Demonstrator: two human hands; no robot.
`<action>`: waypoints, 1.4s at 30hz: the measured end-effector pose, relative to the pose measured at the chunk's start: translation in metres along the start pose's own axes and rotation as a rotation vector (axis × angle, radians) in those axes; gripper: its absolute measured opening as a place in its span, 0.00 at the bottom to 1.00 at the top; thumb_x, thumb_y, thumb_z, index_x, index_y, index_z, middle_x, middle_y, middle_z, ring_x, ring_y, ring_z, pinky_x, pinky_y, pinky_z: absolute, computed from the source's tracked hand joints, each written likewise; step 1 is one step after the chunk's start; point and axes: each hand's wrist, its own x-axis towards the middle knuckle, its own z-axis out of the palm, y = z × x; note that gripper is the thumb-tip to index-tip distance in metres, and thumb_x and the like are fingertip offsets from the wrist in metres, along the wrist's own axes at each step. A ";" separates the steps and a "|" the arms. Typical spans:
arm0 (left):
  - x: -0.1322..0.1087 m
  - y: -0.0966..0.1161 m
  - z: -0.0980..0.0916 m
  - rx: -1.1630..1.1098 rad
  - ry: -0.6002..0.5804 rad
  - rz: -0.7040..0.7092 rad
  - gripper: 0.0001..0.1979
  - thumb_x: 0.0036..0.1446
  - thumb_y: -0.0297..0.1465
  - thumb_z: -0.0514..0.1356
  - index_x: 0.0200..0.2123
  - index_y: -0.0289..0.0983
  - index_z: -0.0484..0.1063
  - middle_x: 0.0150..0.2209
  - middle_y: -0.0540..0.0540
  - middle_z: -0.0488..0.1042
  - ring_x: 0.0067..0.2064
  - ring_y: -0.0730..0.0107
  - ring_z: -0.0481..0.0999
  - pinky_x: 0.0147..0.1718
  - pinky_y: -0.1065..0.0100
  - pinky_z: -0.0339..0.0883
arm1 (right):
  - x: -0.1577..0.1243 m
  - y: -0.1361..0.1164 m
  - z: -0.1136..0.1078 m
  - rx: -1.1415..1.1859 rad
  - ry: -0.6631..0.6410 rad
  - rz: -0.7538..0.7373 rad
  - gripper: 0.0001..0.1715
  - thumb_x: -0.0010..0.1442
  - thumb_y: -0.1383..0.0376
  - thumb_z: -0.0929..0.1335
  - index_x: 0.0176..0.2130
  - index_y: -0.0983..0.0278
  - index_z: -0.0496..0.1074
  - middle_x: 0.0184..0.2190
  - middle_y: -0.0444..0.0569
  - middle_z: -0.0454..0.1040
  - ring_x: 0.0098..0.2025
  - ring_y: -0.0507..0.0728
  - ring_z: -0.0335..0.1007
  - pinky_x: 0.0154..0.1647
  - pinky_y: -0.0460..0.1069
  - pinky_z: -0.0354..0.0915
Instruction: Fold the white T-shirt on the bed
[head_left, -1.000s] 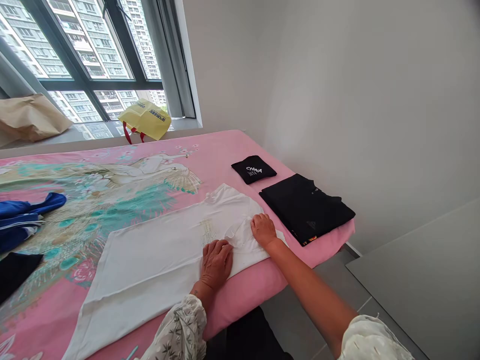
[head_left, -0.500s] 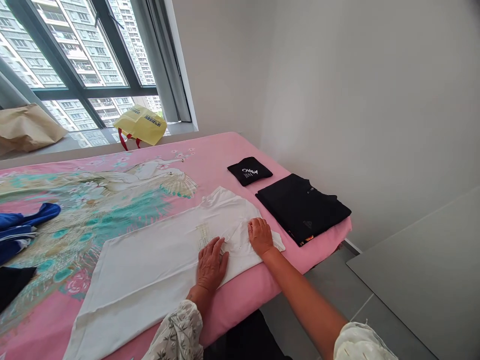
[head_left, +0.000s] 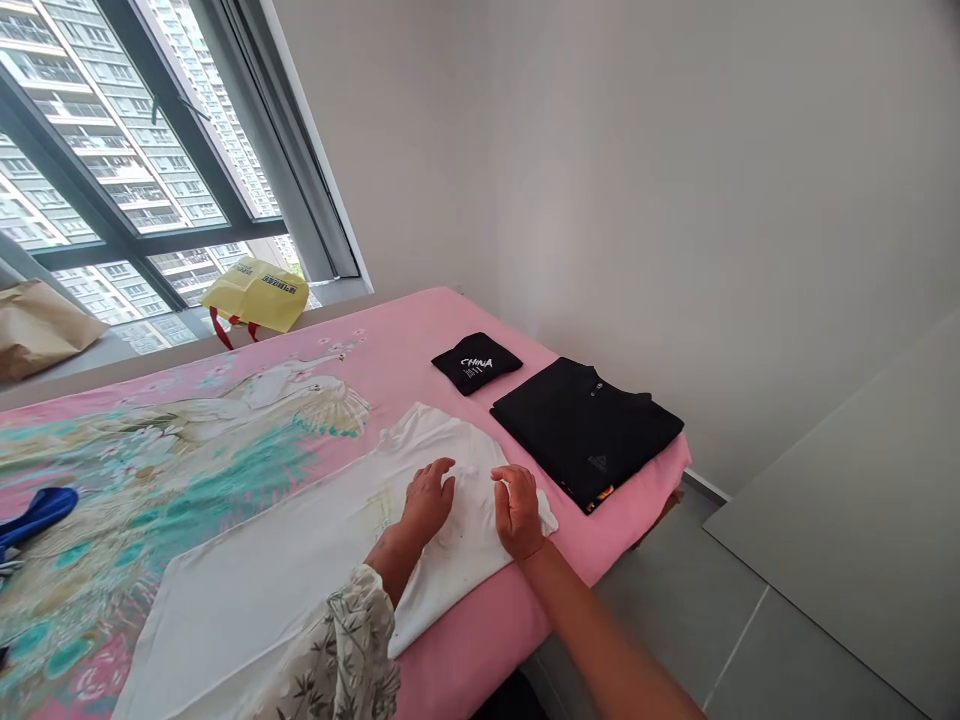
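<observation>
Shifted farther up the pink bed (head_left: 405, 340), both hands now rest on the upper end of the white shirt (head_left: 300, 570), which lies spread along the bed's near edge. The left hand (head_left: 427, 500) lies flat with open fingers. The right hand (head_left: 517, 512) stands on edge, open, gripping nothing.

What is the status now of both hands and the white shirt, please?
Left hand open, flat on white shirt. Right hand beside it on the shirt, grip unclear. Folded black shirt lies to the right, apart.
</observation>
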 end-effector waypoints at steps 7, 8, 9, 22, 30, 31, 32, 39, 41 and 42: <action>0.028 0.007 0.013 0.035 -0.146 -0.076 0.14 0.52 0.28 0.52 0.41 0.43 0.72 0.36 0.48 0.75 0.41 0.63 0.71 0.43 0.59 0.64 | -0.029 0.000 -0.028 0.087 0.139 0.245 0.10 0.64 0.66 0.57 0.42 0.61 0.64 0.39 0.50 0.67 0.45 0.56 0.64 0.49 0.55 0.61; 0.030 0.008 0.011 0.033 -0.164 -0.068 0.14 0.51 0.28 0.52 0.40 0.44 0.72 0.35 0.49 0.75 0.41 0.63 0.71 0.43 0.59 0.64 | -0.031 0.000 -0.030 0.074 0.145 0.257 0.10 0.64 0.66 0.57 0.42 0.61 0.64 0.39 0.50 0.67 0.45 0.56 0.64 0.49 0.55 0.61; 0.031 0.010 0.010 0.030 -0.182 -0.059 0.13 0.51 0.28 0.53 0.38 0.44 0.73 0.35 0.49 0.75 0.40 0.63 0.71 0.43 0.59 0.64 | -0.031 0.000 -0.030 0.052 0.143 0.256 0.10 0.64 0.66 0.57 0.42 0.61 0.64 0.38 0.50 0.68 0.44 0.57 0.64 0.49 0.56 0.61; 0.018 0.027 -0.055 -0.021 -0.289 -0.008 0.17 0.50 0.33 0.54 0.42 0.44 0.77 0.38 0.48 0.77 0.38 0.65 0.73 0.41 0.64 0.67 | -0.021 -0.006 -0.029 -0.331 -0.015 0.275 0.19 0.57 0.70 0.57 0.45 0.61 0.68 0.45 0.50 0.72 0.51 0.60 0.61 0.61 0.65 0.36; 0.007 0.048 -0.075 0.073 -0.228 0.071 0.13 0.51 0.35 0.53 0.34 0.42 0.77 0.37 0.46 0.75 0.41 0.62 0.72 0.39 0.63 0.66 | -0.021 -0.006 -0.030 -0.332 -0.013 0.240 0.12 0.62 0.65 0.59 0.38 0.60 0.70 0.41 0.48 0.73 0.49 0.59 0.62 0.61 0.65 0.34; 0.006 0.050 -0.076 0.067 -0.216 0.079 0.12 0.51 0.34 0.53 0.32 0.42 0.76 0.39 0.46 0.75 0.43 0.61 0.72 0.38 0.64 0.66 | -0.021 -0.006 -0.031 -0.317 -0.011 0.251 0.12 0.63 0.65 0.58 0.37 0.60 0.69 0.39 0.48 0.73 0.48 0.59 0.63 0.61 0.65 0.34; 0.005 0.051 -0.076 0.047 -0.214 0.073 0.11 0.50 0.33 0.53 0.32 0.42 0.75 0.41 0.46 0.74 0.43 0.62 0.71 0.37 0.64 0.66 | -0.022 -0.006 -0.031 -0.305 -0.012 0.263 0.12 0.63 0.64 0.57 0.36 0.60 0.68 0.37 0.47 0.72 0.46 0.58 0.63 0.61 0.65 0.34; 0.013 0.045 -0.057 -0.213 -0.326 -0.126 0.12 0.53 0.36 0.49 0.33 0.40 0.71 0.27 0.52 0.72 0.30 0.69 0.71 0.29 0.69 0.64 | -0.023 -0.004 -0.033 -0.331 -0.015 0.307 0.13 0.65 0.63 0.57 0.33 0.61 0.67 0.29 0.44 0.71 0.35 0.56 0.64 0.61 0.64 0.38; 0.021 0.039 -0.045 -0.213 -0.305 -0.146 0.13 0.53 0.37 0.50 0.34 0.40 0.71 0.27 0.51 0.72 0.31 0.68 0.71 0.30 0.68 0.64 | -0.024 -0.003 -0.032 -0.342 -0.001 0.317 0.12 0.64 0.62 0.58 0.35 0.61 0.68 0.31 0.45 0.73 0.35 0.56 0.66 0.61 0.63 0.39; 0.025 0.036 -0.039 -0.209 -0.301 -0.149 0.13 0.52 0.37 0.50 0.34 0.40 0.71 0.28 0.51 0.73 0.32 0.68 0.71 0.31 0.68 0.64 | -0.024 -0.002 -0.031 -0.347 0.009 0.323 0.12 0.64 0.62 0.58 0.37 0.61 0.68 0.32 0.45 0.74 0.36 0.56 0.66 0.61 0.63 0.40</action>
